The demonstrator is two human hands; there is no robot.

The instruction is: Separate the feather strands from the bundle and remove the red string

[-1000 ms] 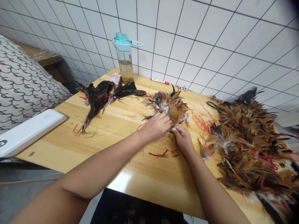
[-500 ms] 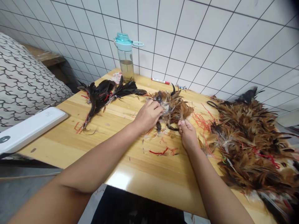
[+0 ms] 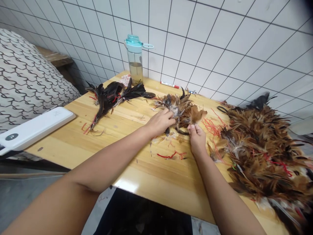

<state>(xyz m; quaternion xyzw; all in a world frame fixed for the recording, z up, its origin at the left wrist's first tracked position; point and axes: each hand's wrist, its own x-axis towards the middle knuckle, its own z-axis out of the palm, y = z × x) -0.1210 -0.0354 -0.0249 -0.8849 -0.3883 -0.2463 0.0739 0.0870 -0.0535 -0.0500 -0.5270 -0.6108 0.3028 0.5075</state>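
A small bundle of brown feathers (image 3: pixel 182 109) lies in the middle of the wooden table (image 3: pixel 151 173). My left hand (image 3: pixel 160 122) rests on its left side, fingers curled into the feathers. My right hand (image 3: pixel 197 138) pinches the bundle's lower right edge with closed fingers. Loose red threads (image 3: pixel 171 155) lie on the table just in front of both hands.
A large heap of brown feathers (image 3: pixel 264 153) covers the right side of the table. Dark feathers (image 3: pixel 113 96) lie at the back left, by a water bottle (image 3: pixel 136 60) and a red marker (image 3: pixel 169 85). A white flat device (image 3: pixel 34 129) sits at the left edge. Tiled wall behind.
My left hand moved up and left onto the bundle's left side, then settled a little lower. The bundle shifted and spread slightly. My right hand kept its pinch at the lower right edge.
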